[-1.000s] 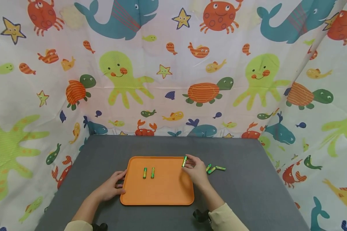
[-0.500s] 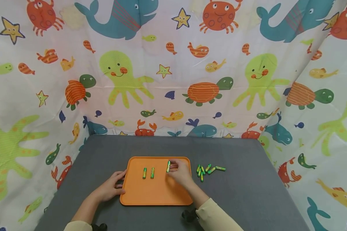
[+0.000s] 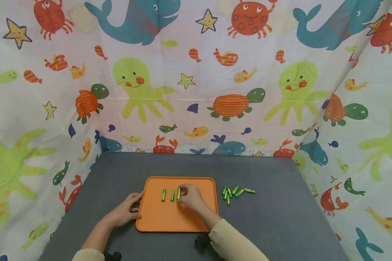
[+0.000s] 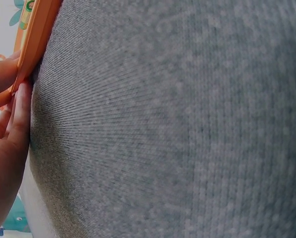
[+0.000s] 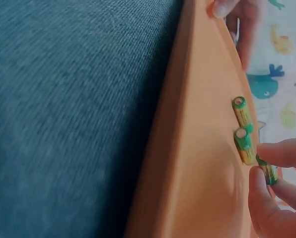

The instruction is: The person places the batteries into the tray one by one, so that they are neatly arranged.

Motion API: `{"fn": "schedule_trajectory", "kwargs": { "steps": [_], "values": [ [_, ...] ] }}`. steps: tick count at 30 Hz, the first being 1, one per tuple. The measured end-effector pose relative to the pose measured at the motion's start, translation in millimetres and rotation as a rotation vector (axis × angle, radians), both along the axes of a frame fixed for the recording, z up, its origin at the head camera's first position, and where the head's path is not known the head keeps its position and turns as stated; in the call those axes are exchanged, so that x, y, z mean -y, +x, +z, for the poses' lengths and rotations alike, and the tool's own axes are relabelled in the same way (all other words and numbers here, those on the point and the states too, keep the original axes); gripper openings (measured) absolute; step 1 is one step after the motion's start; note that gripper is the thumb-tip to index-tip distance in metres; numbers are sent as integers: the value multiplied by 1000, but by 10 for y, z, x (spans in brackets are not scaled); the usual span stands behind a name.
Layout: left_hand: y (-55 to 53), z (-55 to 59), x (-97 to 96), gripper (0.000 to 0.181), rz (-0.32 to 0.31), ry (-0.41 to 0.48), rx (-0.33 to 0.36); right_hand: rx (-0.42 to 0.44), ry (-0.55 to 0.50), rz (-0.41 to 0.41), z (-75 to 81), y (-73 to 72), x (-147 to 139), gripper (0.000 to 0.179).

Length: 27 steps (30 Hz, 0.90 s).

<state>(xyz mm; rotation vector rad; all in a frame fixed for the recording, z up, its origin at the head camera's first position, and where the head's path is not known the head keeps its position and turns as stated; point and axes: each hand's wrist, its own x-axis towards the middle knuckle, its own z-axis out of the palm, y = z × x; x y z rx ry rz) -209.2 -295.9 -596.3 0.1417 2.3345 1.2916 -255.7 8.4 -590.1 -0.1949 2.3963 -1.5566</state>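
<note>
Small green-and-gold batteries are about. My right hand (image 3: 192, 198) pinches one battery (image 3: 178, 193) between thumb and fingers, low over the orange tray (image 3: 156, 221). Just left of it, two more batteries (image 3: 172, 195) lie side by side on the tray with a gap between them. In the right wrist view the held battery (image 5: 268, 172) is partly covered by fingers, and the nearer tray battery (image 5: 244, 145) is close by. My left hand (image 3: 125, 210) grips the tray's left edge. The left wrist view shows its fingers on both sides of the tray rim (image 4: 36, 44).
Right of the tray, several loose batteries (image 3: 239, 193) lie in a scattered group on the grey tabletop (image 3: 274, 217). A curtain (image 3: 196, 87) printed with sea animals hangs behind the table and along its sides.
My right hand has carried the battery leftward from the tray's right edge to beside the two lying batteries. Loose batteries it earlier covered now show. The left hand has stayed at the edge.
</note>
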Motion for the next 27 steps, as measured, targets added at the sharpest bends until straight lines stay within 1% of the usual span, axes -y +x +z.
{"fn": "schedule_trajectory", "kwargs": {
  "steps": [6, 8, 11, 17, 23, 27],
  "values": [
    [4, -9, 6, 93, -17, -2, -27, -45, 129, 28, -60, -25, 127, 58],
    [6, -16, 3, 93, -23, -7, -42, -52, 157, 30, -62, -22, 158, 58],
    [5, -28, 0, 93, -21, -7, -52, -51, 161, 28, -50, -16, 198, 60],
    [7, -46, 9, 94, -18, -13, -48, -35, 121, 23, -21, 9, 243, 62],
    [22, -62, 25, 94, -13, -16, -74, -50, 131, 20, -7, 48, 255, 61],
    [19, -77, 37, 94, -20, -18, -73, -54, 133, 18, -8, 68, 255, 61]
  ]
}}
